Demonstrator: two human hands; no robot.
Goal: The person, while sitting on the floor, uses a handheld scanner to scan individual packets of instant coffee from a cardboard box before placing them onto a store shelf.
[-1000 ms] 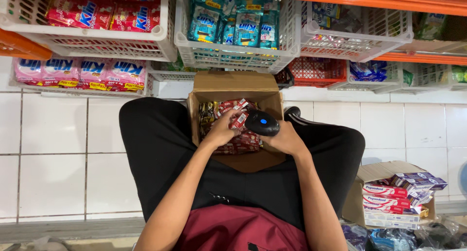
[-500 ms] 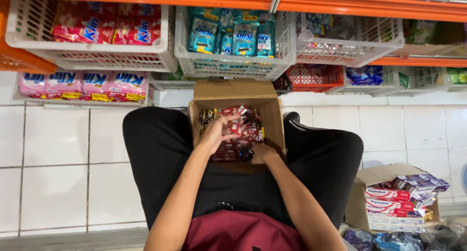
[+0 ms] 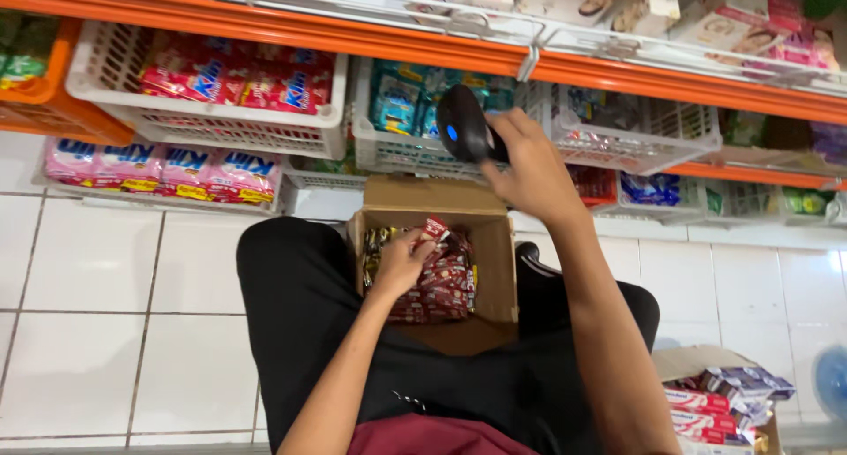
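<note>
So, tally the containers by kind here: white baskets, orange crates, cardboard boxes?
White plastic baskets: 4 in view
Orange crate: 1, at the left edge
Open cardboard boxes: 2, the box of red packets under the left hand, and one at lower right
Total: 7

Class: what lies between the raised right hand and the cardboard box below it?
In the head view, between right hand and cardboard box: the white basket front and white wall tile.

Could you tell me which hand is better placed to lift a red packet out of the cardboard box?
Probably the left hand: it rests on the red packets inside the cardboard box, while the right hand holds a black scanner near the shelf baskets.
</note>
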